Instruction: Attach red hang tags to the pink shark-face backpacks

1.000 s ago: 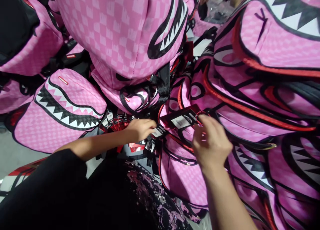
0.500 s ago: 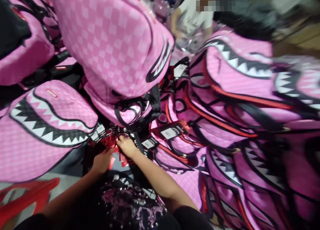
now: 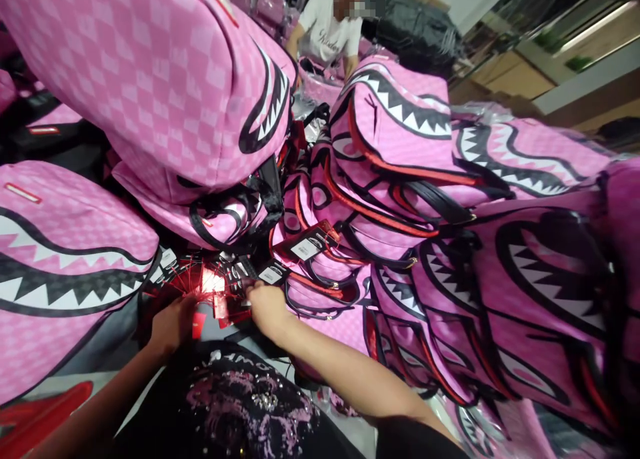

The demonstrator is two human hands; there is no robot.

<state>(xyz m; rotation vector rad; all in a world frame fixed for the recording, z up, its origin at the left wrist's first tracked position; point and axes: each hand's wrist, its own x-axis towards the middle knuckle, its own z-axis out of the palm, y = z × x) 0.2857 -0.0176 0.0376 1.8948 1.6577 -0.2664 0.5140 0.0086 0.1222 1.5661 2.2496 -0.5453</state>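
The step in hand looks to be sorting through the heap of tags (image 3: 214,282), which lies right in front of the person, its red strings (image 3: 176,280) fanned out. The left hand (image 3: 173,326) is at the heap's near left edge, in shadow; I can't tell whether it grips anything. The right hand (image 3: 270,311) has curled fingers at the heap's right edge, but whether they pinch a tag is hidden. Right of the heap, two more tags (image 3: 307,248) lie against stacked pink bags (image 3: 395,212). Freeing one string would, I'd judge, call for a light pinch.
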